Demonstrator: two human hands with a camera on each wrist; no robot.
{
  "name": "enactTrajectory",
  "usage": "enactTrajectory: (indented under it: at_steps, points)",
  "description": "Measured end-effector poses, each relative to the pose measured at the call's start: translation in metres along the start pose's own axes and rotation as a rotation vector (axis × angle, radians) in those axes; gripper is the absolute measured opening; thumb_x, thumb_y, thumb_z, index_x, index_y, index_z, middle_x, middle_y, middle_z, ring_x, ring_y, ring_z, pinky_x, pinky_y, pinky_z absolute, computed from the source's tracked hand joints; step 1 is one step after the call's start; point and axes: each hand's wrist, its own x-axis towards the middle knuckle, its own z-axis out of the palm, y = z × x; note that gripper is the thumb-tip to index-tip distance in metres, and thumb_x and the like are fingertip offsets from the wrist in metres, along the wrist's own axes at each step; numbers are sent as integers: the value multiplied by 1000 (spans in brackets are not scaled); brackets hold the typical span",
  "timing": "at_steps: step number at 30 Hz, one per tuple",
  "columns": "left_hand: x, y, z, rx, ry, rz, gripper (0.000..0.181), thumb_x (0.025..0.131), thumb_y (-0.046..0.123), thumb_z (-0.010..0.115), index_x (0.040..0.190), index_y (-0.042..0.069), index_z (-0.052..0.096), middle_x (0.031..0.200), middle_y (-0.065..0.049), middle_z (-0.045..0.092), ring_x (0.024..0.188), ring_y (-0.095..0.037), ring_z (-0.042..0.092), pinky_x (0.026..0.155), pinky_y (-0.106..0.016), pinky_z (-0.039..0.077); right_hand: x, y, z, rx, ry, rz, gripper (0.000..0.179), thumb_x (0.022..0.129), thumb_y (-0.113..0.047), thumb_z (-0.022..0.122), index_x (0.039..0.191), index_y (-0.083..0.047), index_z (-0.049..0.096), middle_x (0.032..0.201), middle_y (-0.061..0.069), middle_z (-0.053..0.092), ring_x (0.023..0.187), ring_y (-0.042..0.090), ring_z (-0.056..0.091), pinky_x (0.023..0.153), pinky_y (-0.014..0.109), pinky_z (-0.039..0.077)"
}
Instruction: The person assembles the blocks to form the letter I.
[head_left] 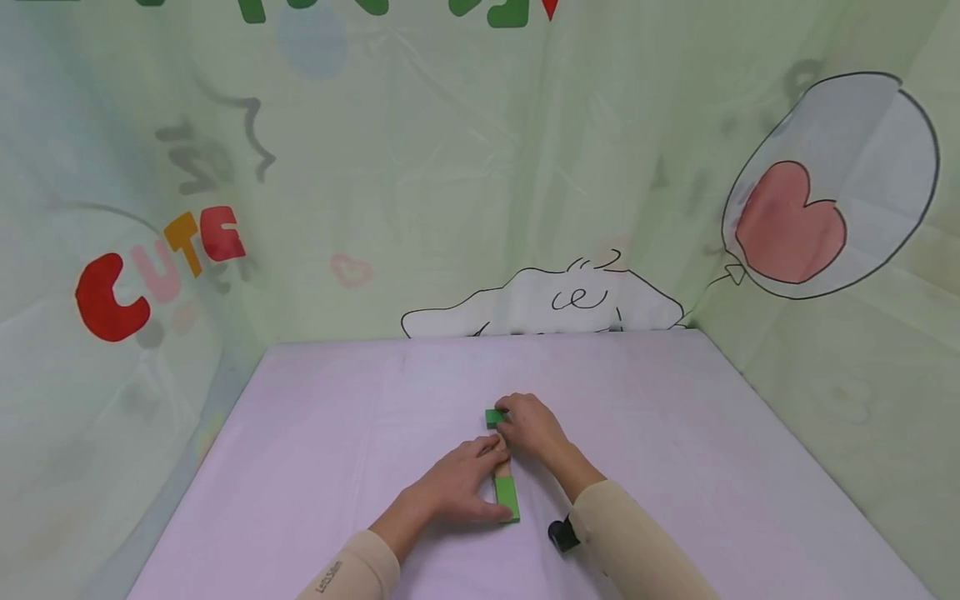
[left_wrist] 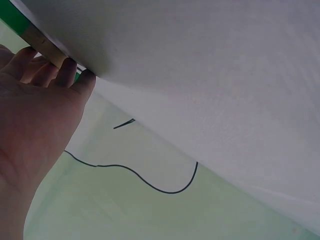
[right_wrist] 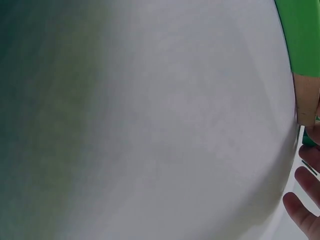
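A narrow wooden strip, bright green point(head_left: 507, 495) at its near end and bare wood point(left_wrist: 44, 46) further on, lies lengthwise on the table. Along its left side, my left hand point(head_left: 459, 483) holds it, thumb at the near green end and fingertips at the wooden part. Just past the strip's far end is a small darker green block point(head_left: 492, 418). My right hand point(head_left: 531, 429) pinches that block from the right, its fingers covering part of it. The right wrist view shows the strip's green part point(right_wrist: 302, 40) meeting the wood, with fingers at the lower right edge.
A pale lilac cloth covers the table point(head_left: 337, 417). A small black object point(head_left: 562, 535) lies by the right sleeve, partly hidden by it. Printed curtains point(head_left: 450, 167) hang behind the table and at both sides.
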Motion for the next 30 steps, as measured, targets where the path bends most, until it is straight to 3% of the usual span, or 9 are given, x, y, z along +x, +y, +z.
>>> enactTrajectory:
  at_steps: [13, 30]
  points:
    - [0, 0, 0, 6, 2, 9, 89, 84, 65, 71, 157, 21, 45, 167, -3, 34, 150, -25, 39, 122, -39, 35, 3, -1, -3, -12, -43, 16, 29, 91, -14, 77, 118, -8, 75, 113, 6, 74, 104, 23, 67, 96, 43, 55]
    - [-2, 4, -4, 4, -8, -6, 90, 84, 64, 71, 157, 20, 45, 168, -2, 34, 150, -24, 39, 122, -38, 35, 4, -2, -6, 13, -85, 60, 34, 91, -16, 77, 124, -7, 73, 118, 8, 73, 109, 25, 67, 100, 45, 54]
